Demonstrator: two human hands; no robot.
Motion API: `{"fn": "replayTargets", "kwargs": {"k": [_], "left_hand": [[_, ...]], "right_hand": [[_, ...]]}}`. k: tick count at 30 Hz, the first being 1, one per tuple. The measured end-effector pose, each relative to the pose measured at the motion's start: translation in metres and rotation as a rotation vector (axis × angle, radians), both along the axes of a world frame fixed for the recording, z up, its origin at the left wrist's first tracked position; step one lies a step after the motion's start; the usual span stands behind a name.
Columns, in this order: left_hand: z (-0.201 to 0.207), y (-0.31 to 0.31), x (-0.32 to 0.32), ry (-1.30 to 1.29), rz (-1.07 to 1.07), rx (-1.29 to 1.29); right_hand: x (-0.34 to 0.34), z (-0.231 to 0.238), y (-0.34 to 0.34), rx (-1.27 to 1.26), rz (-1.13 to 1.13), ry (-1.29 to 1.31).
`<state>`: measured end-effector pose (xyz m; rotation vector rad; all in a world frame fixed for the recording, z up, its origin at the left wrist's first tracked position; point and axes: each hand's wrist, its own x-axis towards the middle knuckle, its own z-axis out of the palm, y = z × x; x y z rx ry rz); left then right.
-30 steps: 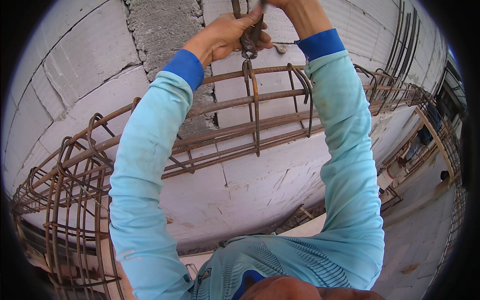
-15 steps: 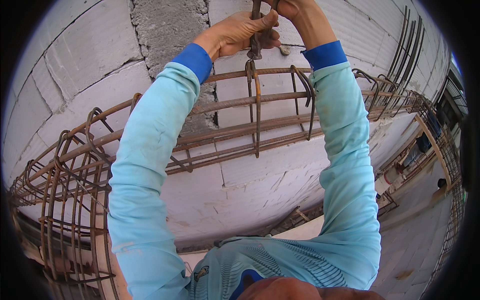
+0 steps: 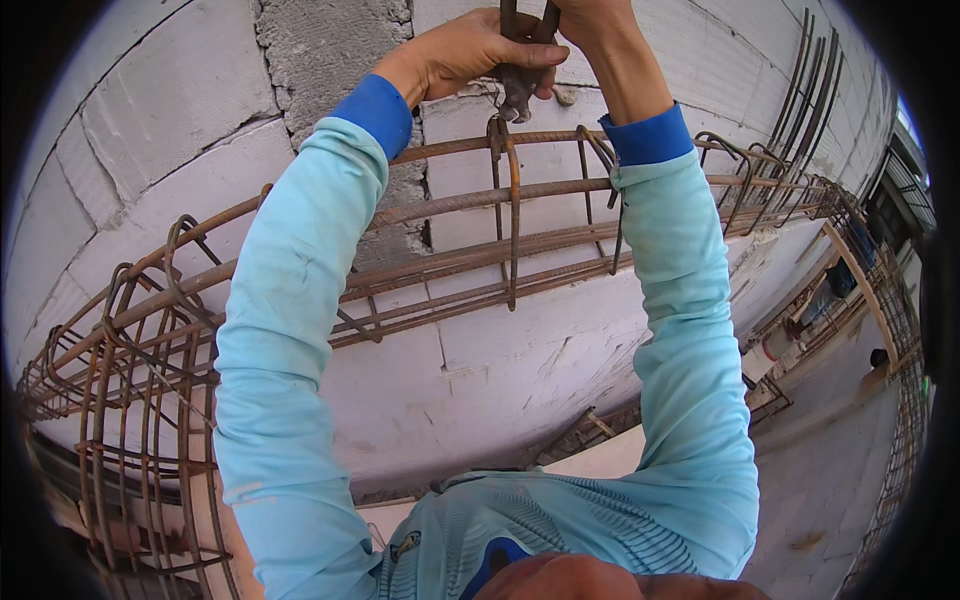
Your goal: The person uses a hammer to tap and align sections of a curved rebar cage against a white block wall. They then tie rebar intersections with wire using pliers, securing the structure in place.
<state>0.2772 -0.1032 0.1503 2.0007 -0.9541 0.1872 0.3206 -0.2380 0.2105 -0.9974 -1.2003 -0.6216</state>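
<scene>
A pair of dark metal pincers point(image 3: 517, 85) points down at the upper middle, its head just above the top bar of the rusty rebar cage point(image 3: 460, 203). My left hand point(image 3: 470, 50) is closed around the pincers near the head, thumb across the front and fingers curled behind. Higher up, my right hand point(image 3: 592, 22) grips a handle; its fingers are partly cut off by the upper edge. The two handles stand slightly apart. A thin wire point(image 3: 490, 92) shows beside the jaws, above a stirrup point(image 3: 514, 220) hooked over the bars.
Pale block walls point(image 3: 190, 75) rise behind the cage, with a rough grey concrete column point(image 3: 325, 70) between them. Upright rebars point(image 3: 805, 90) stand at the right. Another rebar cage point(image 3: 140, 440) drops at the left beside a board point(image 3: 215, 500). A timber frame point(image 3: 860, 285) stands far right.
The handles of the pincers have spread apart, and the tool's head has shifted slightly right. Both forearms have come down a little in the picture.
</scene>
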Motion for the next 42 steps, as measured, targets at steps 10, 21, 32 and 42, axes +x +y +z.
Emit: {"fn": "replayTargets", "kwargs": {"k": [10, 21, 32, 42], "left_hand": [[0.013, -0.008, 0.006, 0.078, 0.012, -0.101], [0.008, -0.005, 0.017, 0.218, -0.112, -0.064], [0.001, 0.007, 0.035, 0.333, -0.108, -0.083], [-0.016, 0.017, 0.035, 0.329, -0.113, -0.327]], "right_hand": [[0.005, -0.001, -0.029, -0.062, 0.437, 0.127], [0.047, -0.017, -0.042, 0.013, 0.496, 0.372], [0.022, -0.027, -0.030, 0.173, 0.207, 0.528], [0.010, -0.015, -0.005, -0.194, 0.550, 0.501]]}}
